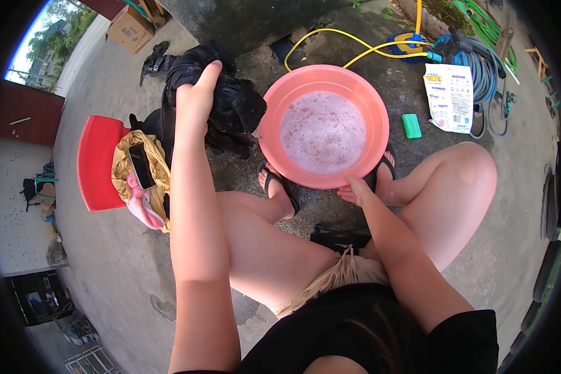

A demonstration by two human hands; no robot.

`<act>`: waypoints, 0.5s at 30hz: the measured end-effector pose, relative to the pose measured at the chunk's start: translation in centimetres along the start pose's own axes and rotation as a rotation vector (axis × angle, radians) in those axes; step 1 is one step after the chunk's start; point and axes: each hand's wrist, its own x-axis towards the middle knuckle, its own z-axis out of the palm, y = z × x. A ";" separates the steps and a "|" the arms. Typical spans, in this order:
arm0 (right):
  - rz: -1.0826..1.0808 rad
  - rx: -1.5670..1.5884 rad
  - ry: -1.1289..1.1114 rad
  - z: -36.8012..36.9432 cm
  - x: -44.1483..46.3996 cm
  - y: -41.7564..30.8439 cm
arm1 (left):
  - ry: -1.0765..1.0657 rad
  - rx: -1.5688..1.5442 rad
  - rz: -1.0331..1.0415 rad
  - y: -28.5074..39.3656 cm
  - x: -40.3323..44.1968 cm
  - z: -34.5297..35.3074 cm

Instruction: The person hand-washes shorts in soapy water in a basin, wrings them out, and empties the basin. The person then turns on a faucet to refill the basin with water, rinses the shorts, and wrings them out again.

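Note:
My left hand (198,93) is closed round a bunched black garment (234,103), lifted to the left of the pink basin (375,118). Part of the dark cloth hangs down beside the basin's rim. Cloudy, foamy water (323,132) fills the bottom of the basin. At the basin's near rim my right hand (355,190) grips the edge, thumb near the top and fingers below. The basin rests on the concrete between my feet.
To the left, a red plastic stool (100,163) bears yellow and pink clothes (123,167) and a phone (141,166). Right of the basin lie a green soap bar (411,126), a white printed bag (449,100) and coiled hoses (485,75). A yellow hose (321,31) curves behind.

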 end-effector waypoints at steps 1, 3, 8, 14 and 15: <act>-0.003 0.002 -0.004 0.0 0.0 0.1 | -0.004 -0.004 -0.008 0.1 -0.1 0.0; -0.010 0.006 -0.012 -0.1 0.1 0.2 | 0.000 -0.002 0.003 -0.3 0.2 0.0; -0.009 0.012 0.007 0.0 0.3 0.2 | 0.017 0.025 0.015 0.0 0.0 0.2; -0.004 0.010 0.008 0.1 0.1 0.1 | 0.017 0.048 -0.026 0.5 -0.3 0.3; -0.004 0.009 0.008 0.1 0.1 0.1 | 0.018 0.052 -0.034 0.6 -0.4 0.3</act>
